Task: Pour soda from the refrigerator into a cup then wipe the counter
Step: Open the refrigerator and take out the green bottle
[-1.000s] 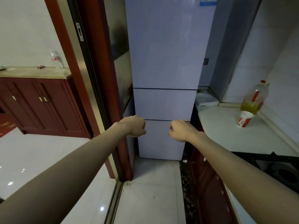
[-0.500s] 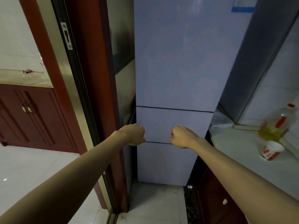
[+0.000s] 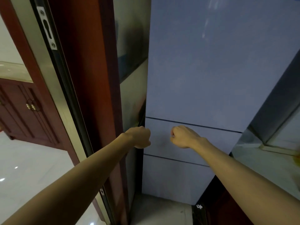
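While both arms stretch forward from the lower corners of the head view, I see two bare forearms converging toward a tall, pale blue-grey refrigerator point(image 3: 203, 70) that fills the centre and upper right. Its front is split by two thin dark seams into a large upper door, a narrow middle panel and a lower panel, and all three sit flush and closed. My view of the left hand point(image 3: 139, 137) shows it clenched into a fist with its back turned up and nothing inside it, level with the middle panel's left edge; I cannot tell whether the knuckles touch the panel. Just beside it, with a small gap between them, the right hand point(image 3: 184, 136) is likewise balled up and empty, its curled fingers facing the left hand, in front of the middle panel. Both wrists are straight and at the same height, just under the upper seam. Right of the refrigerator, a light counter point(image 3: 267, 164) runs off toward the frame's edge, with a blurred yellow smear at its far right that I cannot identify. Left of the refrigerator stands a red-brown door frame point(image 3: 84, 78) with a metal strike plate point(image 3: 47, 28) near its top. Beyond the frame I can make out a dark red cabinet point(image 3: 24, 111) with small brass handles and a glossy white floor point(image 3: 24, 176).
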Demonstrator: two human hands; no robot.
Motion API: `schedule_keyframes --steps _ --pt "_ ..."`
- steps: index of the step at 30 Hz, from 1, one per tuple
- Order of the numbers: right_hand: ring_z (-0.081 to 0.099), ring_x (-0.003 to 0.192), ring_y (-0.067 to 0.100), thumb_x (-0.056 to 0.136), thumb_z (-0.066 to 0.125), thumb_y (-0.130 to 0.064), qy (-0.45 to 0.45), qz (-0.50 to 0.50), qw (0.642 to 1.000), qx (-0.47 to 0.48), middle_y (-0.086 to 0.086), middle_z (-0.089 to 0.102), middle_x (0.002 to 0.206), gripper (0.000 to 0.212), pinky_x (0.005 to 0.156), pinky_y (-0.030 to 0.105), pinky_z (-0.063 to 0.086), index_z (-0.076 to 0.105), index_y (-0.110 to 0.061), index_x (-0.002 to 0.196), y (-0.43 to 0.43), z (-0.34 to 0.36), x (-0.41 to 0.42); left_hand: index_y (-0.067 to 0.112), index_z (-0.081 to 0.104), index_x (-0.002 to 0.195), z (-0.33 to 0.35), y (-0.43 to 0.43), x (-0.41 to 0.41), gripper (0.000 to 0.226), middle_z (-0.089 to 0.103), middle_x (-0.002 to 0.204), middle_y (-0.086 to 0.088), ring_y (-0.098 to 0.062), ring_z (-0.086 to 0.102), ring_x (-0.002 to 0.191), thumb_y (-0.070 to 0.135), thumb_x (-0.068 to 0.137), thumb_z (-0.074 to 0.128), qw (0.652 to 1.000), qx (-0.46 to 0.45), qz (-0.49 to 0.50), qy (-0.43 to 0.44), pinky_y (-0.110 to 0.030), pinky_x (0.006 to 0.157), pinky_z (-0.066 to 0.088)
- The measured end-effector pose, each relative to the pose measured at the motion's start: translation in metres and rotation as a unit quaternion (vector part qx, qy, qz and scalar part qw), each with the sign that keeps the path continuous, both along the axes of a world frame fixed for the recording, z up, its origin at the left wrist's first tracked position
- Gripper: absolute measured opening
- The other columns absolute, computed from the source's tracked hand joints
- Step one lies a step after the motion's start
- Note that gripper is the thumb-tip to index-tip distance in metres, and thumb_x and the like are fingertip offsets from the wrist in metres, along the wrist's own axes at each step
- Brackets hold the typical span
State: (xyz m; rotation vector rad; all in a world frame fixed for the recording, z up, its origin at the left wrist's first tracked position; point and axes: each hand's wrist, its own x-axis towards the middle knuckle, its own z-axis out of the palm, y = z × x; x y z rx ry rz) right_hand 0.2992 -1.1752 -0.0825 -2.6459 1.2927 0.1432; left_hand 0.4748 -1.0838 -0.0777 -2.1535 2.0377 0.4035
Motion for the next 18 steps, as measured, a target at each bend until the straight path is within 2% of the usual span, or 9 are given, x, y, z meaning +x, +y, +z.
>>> schedule_keyframes --steps 2,4,6,8,10,12,13,16,18 --pt "0.058 0.076 0.028 0.092 0.048 -0.022 0.009 0.02 1.0 -0.003 0.017 0.064 0.093 0.028 0.062 0.034 0.045 0.063 0.003 0.093 -0.023 0.0 0.012 0.002 0.059 0.092 -0.002 -0.021 0.009 0.03 0.063 0.099 -0.019 -0.032 0.064 0.09 0.027 0.101 0.045 1.0 0.008 0.024 0.002 -0.035 0.076 0.047" --pt "0.048 0.071 0.023 0.093 0.047 -0.019 0.026 0.044 0.999 -0.013 0.006 0.051 0.074 0.026 0.051 0.028 0.033 0.048 -0.009 0.069 -0.047 0.004 0.025 0.009 0.053 0.078 -0.004 -0.042 0.018 0.031 0.061 0.096 -0.016 -0.025 0.059 0.08 0.028 0.101 0.044 0.999 0.015 0.047 0.004 -0.036 0.077 0.048" --pt "0.047 0.075 0.021 0.093 0.046 -0.019 0.039 0.065 0.997 -0.011 -0.001 0.041 0.072 0.033 0.049 0.025 0.028 0.032 -0.019 0.063 -0.073 0.013 0.039 0.013 0.044 0.069 -0.002 -0.061 0.023 0.036 0.062 0.097 -0.016 -0.021 0.053 0.075 0.027 0.103 0.042 0.997 0.014 0.068 0.017 -0.035 0.078 0.049" --pt "0.049 0.076 0.021 0.093 0.047 -0.021 0.046 0.081 0.996 -0.007 -0.002 0.042 0.073 0.034 0.049 0.025 0.029 0.03 -0.022 0.063 -0.097 0.025 0.056 0.008 0.05 0.078 0.004 -0.075 0.027 0.031 0.064 0.103 -0.015 -0.019 0.05 0.077 0.025 0.103 0.042 0.995 -0.012 0.089 0.031 -0.031 0.079 0.044" --pt "0.054 0.081 0.021 0.095 0.046 -0.025 0.049 0.108 0.993 -0.008 0.0 0.049 0.079 0.027 0.053 0.026 0.036 0.044 -0.019 0.069 -0.116 0.039 0.074 0.003 0.06 0.094 0.005 -0.088 0.032 0.027 0.063 0.101 -0.013 -0.019 0.051 0.079 0.022 0.102 0.043 0.991 -0.03 0.124 0.05 -0.028 0.076 0.041" --pt "0.057 0.101 0.025 0.098 0.043 -0.027 0.046 0.146 0.988 -0.026 0.006 0.057 0.108 0.024 0.073 0.03 0.047 0.061 -0.011 0.102 -0.131 0.05 0.094 0.003 0.063 0.095 0.0 -0.1 0.039 0.027 0.065 0.099 -0.014 -0.02 0.053 0.078 0.022 0.1 0.044 0.983 -0.038 0.166 0.076 -0.028 0.073 0.043" --pt "0.055 0.108 0.026 0.099 0.043 -0.026 0.036 0.166 0.984 -0.045 0.009 0.055 0.121 0.031 0.083 0.032 0.048 0.059 -0.007 0.117 -0.137 0.055 0.105 0.004 0.063 0.093 -0.003 -0.104 0.042 0.028 0.066 0.103 -0.017 -0.021 0.053 0.078 0.023 0.1 0.044 0.977 -0.044 0.187 0.091 -0.029 0.073 0.043" --pt "0.052 0.109 0.029 0.097 0.045 -0.015 0.006 0.248 0.958 -0.144 0.017 0.053 0.123 0.027 0.09 0.037 0.046 0.058 -0.001 0.114 -0.149 0.068 0.136 0.005 0.065 0.11 -0.013 -0.11 0.045 0.033 0.063 0.121 -0.012 -0.016 0.05 0.089 0.028 0.099 0.044 0.956 -0.065 0.242 0.15 -0.027 0.078 0.038" --pt "0.049 0.106 0.029 0.093 0.048 -0.013 -0.011 0.319 0.911 -0.26 0.017 0.052 0.119 0.022 0.088 0.037 0.042 0.059 -0.001 0.107 -0.158 0.077 0.157 0.009 0.062 0.116 -0.017 -0.115 0.047 0.032 0.06 0.121 -0.008 -0.015 0.048 0.093 0.032 0.099 0.047 0.937 -0.074 0.274 0.202 -0.025 0.078 0.036"
